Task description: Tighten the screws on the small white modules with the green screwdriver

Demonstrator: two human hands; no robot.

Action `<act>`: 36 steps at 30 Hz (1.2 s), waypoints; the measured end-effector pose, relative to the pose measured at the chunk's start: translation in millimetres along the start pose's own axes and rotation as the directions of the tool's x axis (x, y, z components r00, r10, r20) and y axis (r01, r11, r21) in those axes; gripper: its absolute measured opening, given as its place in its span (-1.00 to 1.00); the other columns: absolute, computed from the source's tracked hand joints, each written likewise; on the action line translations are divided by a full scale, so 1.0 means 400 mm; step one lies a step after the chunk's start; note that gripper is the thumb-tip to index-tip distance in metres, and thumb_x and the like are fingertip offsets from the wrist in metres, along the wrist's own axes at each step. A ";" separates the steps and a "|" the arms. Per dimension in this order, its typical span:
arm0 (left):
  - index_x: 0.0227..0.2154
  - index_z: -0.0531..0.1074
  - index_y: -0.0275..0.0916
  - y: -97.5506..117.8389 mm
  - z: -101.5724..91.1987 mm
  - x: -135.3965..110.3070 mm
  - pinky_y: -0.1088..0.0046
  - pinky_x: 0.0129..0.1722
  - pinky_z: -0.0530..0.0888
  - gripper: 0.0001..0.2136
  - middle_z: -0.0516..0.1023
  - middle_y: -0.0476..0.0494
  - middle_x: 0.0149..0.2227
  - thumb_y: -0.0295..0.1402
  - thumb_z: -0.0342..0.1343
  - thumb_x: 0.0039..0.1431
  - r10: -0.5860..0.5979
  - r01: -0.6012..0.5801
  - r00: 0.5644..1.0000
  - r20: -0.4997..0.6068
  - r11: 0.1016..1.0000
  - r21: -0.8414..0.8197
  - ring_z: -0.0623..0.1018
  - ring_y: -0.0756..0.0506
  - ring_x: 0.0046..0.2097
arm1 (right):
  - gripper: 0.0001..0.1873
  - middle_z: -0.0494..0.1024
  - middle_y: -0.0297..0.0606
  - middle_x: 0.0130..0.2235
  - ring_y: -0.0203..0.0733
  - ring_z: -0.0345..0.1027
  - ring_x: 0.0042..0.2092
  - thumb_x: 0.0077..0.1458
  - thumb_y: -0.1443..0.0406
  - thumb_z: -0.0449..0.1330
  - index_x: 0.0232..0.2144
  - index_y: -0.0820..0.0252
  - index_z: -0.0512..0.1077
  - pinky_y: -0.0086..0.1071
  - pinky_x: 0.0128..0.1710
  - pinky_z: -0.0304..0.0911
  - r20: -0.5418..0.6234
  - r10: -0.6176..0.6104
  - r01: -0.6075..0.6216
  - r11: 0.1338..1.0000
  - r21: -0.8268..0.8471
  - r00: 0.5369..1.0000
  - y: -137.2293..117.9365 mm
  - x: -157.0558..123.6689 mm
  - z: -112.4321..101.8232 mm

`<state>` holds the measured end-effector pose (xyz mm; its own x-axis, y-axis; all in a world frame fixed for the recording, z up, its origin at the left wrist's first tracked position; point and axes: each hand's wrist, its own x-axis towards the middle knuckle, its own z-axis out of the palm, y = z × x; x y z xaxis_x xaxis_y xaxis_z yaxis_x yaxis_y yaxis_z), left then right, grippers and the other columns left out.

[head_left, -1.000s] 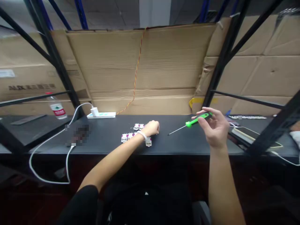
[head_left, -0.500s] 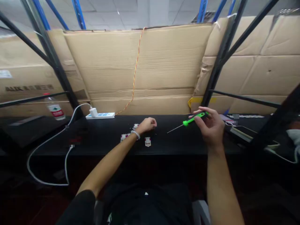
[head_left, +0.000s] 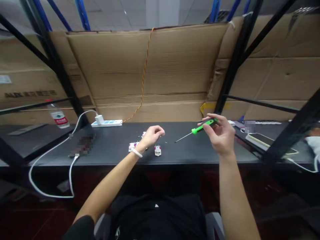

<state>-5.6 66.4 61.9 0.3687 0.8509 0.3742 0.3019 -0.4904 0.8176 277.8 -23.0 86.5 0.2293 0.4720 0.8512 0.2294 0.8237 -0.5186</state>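
Observation:
My right hand point(head_left: 222, 135) grips a screwdriver point(head_left: 204, 126) with a green and black handle. Its thin shaft slants down to the left, the tip close above the dark tabletop point(head_left: 187, 156). My left hand point(head_left: 153, 136), with a white bracelet point(head_left: 136, 152) at the wrist, hovers over the table with thumb and fingers pinched together; whatever is between them is too small to make out. Just below it lies a small white and purple part point(head_left: 157, 150). Similar white and purple parts point(head_left: 132, 146) sit left of my wrist, partly hidden by the hand. A tiny thin piece point(head_left: 166, 142) lies between the hands.
A white power strip point(head_left: 110, 123) with a plugged-in charger stands at the back left, its white cable point(head_left: 33, 166) looping over the front edge. Farther left is a water bottle point(head_left: 60, 117). Black rack posts point(head_left: 228, 70) flank the table; cardboard point(head_left: 175, 66) closes the back. A phone-like device point(head_left: 265, 141) lies right.
My left hand has drawn back slightly to the left, uncovering more of the nearby parts. My right hand has shifted a little left with the screwdriver.

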 end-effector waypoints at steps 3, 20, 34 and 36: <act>-0.42 0.50 -0.26 0.002 -0.002 -0.021 0.46 -0.34 0.40 -0.83 0.55 -0.05 -0.44 -0.25 0.20 0.16 0.019 -0.021 0.999 -0.035 0.998 -0.057 0.47 -0.02 -0.39 | -0.61 0.66 -0.24 -0.13 -0.12 0.68 -0.22 0.16 0.19 0.47 0.03 0.03 0.57 -0.22 -0.13 0.65 0.023 0.012 -0.012 1.000 0.000 1.000 -0.001 -0.003 0.009; -0.38 0.48 -0.21 0.095 0.058 -0.200 0.41 -0.21 0.53 -0.64 0.55 -0.07 -0.31 0.00 0.32 0.28 0.159 -0.343 0.888 -0.431 0.854 -0.392 0.53 -0.03 -0.30 | -0.89 0.61 -0.30 -0.32 -0.23 0.44 -0.40 0.29 0.30 0.31 -0.13 0.09 0.49 -0.37 -0.34 0.42 0.485 -0.142 0.275 0.937 -0.215 0.863 -0.151 -0.107 0.207; -0.38 0.55 -0.21 0.141 0.071 -0.275 0.38 -0.13 0.61 -0.73 0.65 -0.12 -0.30 -0.13 0.37 0.28 0.170 -0.403 0.801 -0.574 0.863 -0.305 0.65 -0.09 -0.21 | -0.86 0.76 -0.20 -0.22 -0.15 0.66 -0.31 0.35 0.38 0.24 -0.08 0.09 0.53 -0.35 -0.30 0.52 0.421 -0.316 0.415 0.894 -0.168 0.851 -0.166 -0.144 0.256; -0.36 0.55 -0.21 0.141 0.073 -0.280 0.39 -0.13 0.61 -0.75 0.65 -0.11 -0.30 -0.14 0.37 0.29 0.169 -0.410 0.794 -0.584 0.858 -0.308 0.65 -0.09 -0.21 | -0.86 0.76 -0.20 -0.24 -0.15 0.64 -0.34 0.36 0.39 0.22 -0.08 0.10 0.51 -0.34 -0.34 0.49 0.410 -0.342 0.451 0.868 -0.206 0.846 -0.170 -0.152 0.264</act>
<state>-4.2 -62.1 53.3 -0.1696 0.7025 0.6912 -0.1632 -0.7117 0.6833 148.2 -74.6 78.6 -0.2720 0.2460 0.9303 0.4977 0.8634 -0.0828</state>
